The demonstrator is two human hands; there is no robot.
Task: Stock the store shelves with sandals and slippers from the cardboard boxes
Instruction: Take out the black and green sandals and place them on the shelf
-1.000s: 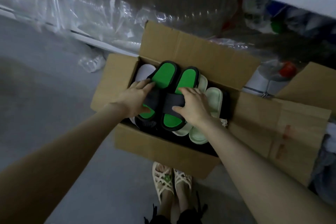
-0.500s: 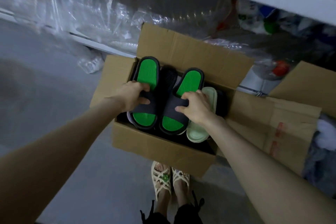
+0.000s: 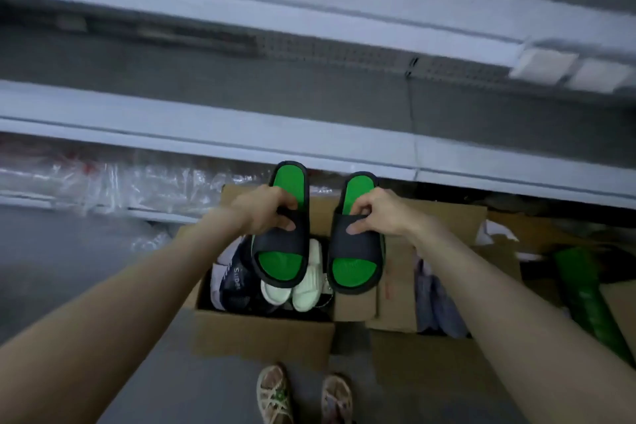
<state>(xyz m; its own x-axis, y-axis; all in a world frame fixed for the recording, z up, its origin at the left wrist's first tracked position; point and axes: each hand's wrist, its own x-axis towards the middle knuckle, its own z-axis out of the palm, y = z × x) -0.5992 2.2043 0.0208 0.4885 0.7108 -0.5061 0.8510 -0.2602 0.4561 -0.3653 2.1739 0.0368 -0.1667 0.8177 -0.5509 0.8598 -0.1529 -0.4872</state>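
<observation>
Gripping two green-soled slides, left hand (image 3: 265, 208) clasps one slide (image 3: 280, 237), right hand (image 3: 377, 213) the other slide (image 3: 356, 244). Below, the cardboard box (image 3: 261, 334) holds two pale slippers (image 3: 296, 286).

Crumpled clear plastic wrap (image 3: 113, 186) lies along the floor; a green roll (image 3: 585, 299), perhaps matting, leans at right.

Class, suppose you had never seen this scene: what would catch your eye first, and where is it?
Two black slides with bright green footbeds, one in the left hand and one in the right hand, held above an open cardboard box. Pale slippers lie inside it, and grey shelves run behind.
</observation>
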